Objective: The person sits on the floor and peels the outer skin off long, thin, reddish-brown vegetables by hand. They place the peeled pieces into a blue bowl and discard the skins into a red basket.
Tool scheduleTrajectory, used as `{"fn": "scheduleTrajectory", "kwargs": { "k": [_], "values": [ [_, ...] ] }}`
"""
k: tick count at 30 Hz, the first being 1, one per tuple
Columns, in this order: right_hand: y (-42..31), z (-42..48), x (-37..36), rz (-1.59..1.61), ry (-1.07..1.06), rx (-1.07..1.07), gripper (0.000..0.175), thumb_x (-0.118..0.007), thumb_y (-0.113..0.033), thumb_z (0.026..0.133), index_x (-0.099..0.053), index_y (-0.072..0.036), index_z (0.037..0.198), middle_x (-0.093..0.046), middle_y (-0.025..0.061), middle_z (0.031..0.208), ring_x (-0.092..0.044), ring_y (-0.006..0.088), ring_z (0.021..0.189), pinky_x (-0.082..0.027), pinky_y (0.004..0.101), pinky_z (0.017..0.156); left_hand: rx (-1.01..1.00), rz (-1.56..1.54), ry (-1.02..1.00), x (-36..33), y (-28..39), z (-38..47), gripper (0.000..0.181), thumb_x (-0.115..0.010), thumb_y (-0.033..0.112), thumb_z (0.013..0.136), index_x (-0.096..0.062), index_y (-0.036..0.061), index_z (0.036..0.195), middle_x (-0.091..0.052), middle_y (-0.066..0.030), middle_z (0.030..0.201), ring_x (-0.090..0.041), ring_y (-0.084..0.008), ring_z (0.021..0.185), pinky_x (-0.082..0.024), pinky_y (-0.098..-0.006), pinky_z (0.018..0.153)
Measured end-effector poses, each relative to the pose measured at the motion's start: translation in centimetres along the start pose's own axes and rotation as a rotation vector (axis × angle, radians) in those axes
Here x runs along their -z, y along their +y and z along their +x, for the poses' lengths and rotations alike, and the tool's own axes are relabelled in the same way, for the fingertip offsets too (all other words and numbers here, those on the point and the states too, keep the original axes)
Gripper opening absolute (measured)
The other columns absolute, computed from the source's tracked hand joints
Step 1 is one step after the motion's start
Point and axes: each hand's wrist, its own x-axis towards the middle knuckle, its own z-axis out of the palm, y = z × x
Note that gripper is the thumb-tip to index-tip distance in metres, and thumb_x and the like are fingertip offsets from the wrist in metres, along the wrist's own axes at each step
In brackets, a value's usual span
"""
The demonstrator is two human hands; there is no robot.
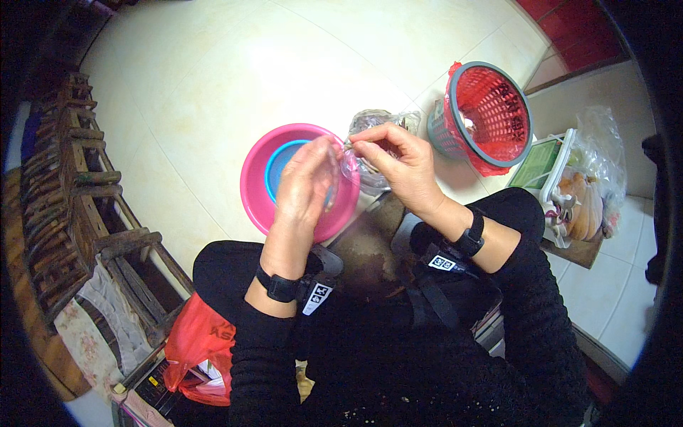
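My right hand (pixel 403 160) pinches a small knotted end of a clear plastic bag (pixel 348 148) between thumb and forefinger. Close by, my left hand (pixel 309 179) hovers over the basins, its fingertips near the knot; blur and the hand itself hide whether it grips the plastic. Below it a blue basin or sieve (pixel 273 169) sits inside a pink plastic basin (pixel 253 176) on the floor. Just behind my right hand lies another clear plastic bag (pixel 373 116) with dark contents that I cannot make out.
A grey basket (pixel 447 128) lined with a red bag stands to the right. Farther right are a white and green box (pixel 539 160) and bagged produce (pixel 584 205). Wooden furniture (pixel 114 213) runs along the left. A red plastic bag (pixel 200 347) lies beside my left leg.
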Motion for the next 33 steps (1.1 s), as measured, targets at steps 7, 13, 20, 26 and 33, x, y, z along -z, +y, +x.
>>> {"fn": "scheduleTrajectory", "kwargs": {
  "k": [7, 13, 20, 26, 33],
  "values": [
    [-2.5, 1.7, 3.6, 0.269, 0.057, 0.078, 0.016, -0.053, -0.014, 0.099, -0.055, -0.001, 0.107, -0.066, 0.0160, 0.110, -0.067, 0.0148, 0.079, -0.052, 0.0228, 0.066, -0.086, -0.225, 0.198, 2.8, 1.4, 1.0, 0.022, -0.061, 0.019, 0.095, -0.060, 0.0044, 0.111, -0.065, -0.0059, 0.103, -0.061, -0.0168, 0.096, -0.047, -0.0267, 0.073],
    [-4.4, 4.1, 8.0, 0.546, 0.321, -0.036, 0.016, -0.048, -0.016, 0.100, -0.054, -0.002, 0.107, -0.062, 0.0229, 0.117, -0.068, 0.0217, 0.086, -0.054, 0.0270, 0.067, -0.202, -0.182, 0.309, 3.2, 1.8, 1.2, 0.020, -0.059, 0.015, 0.096, -0.059, 0.0009, 0.111, -0.065, -0.0097, 0.103, -0.063, -0.0184, 0.095, -0.053, -0.0267, 0.077],
    [-1.9, 3.2, 5.1, 0.328, -0.083, -0.552, 0.025, -0.057, -0.007, 0.090, -0.060, 0.003, 0.113, -0.065, 0.0082, 0.092, -0.066, 0.0150, 0.080, -0.057, 0.0271, 0.067, -0.199, -0.201, 0.226, 1.7, 2.1, 0.9, 0.021, -0.061, 0.008, 0.094, -0.057, -0.0023, 0.112, -0.064, -0.0141, 0.104, -0.065, -0.0209, 0.098, -0.057, -0.0269, 0.083],
    [-1.1, 2.3, 3.3, 0.233, -0.151, -0.443, 0.025, -0.065, -0.017, 0.093, -0.063, 0.002, 0.107, -0.067, 0.0114, 0.093, -0.066, 0.0154, 0.075, -0.055, 0.0255, 0.061, -0.229, -0.145, 0.161, 1.0, 2.1, 0.3, 0.018, -0.059, 0.007, 0.095, -0.058, -0.0018, 0.110, -0.065, -0.0147, 0.105, -0.066, -0.0217, 0.098, -0.057, -0.0285, 0.085],
    [-0.7, 2.5, 3.6, 0.242, -0.095, -0.456, 0.020, -0.066, -0.017, 0.091, -0.064, 0.001, 0.100, -0.068, 0.0086, 0.087, -0.066, 0.0129, 0.071, -0.055, 0.0235, 0.062, -0.242, -0.005, 0.091, 0.7, 2.0, 0.0, 0.016, -0.058, 0.006, 0.094, -0.059, -0.0014, 0.109, -0.065, -0.0149, 0.107, -0.066, -0.0227, 0.100, -0.057, -0.0301, 0.085]
  ]
}}
